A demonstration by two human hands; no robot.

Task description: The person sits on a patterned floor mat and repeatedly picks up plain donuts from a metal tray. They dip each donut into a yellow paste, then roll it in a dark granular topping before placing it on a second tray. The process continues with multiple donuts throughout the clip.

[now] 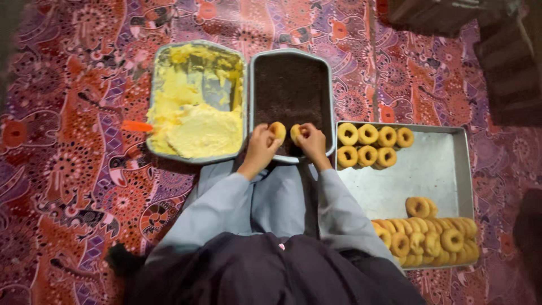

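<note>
Doughnut halves, two of them, sit pinched one in each hand: the left hand (261,146) grips one half (277,131), the right hand (311,143) the other half (296,133), both over the near rim of the dark crumb tray (291,62). Seven ringed doughnuts (367,144) line the steel tray's (429,169) far edge, bare metal behind them; a stacked pile (429,240) fills its near edge. A yellow cream tray (195,101) lies just left.

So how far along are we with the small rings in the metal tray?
Seven rings lie in two neat rows at the far end of the metal tray, apparently finished. The left hand and right hand each hold a ring over the pan of dark crumbs. A heap of rings at the tray's near end looks left to do.
</note>
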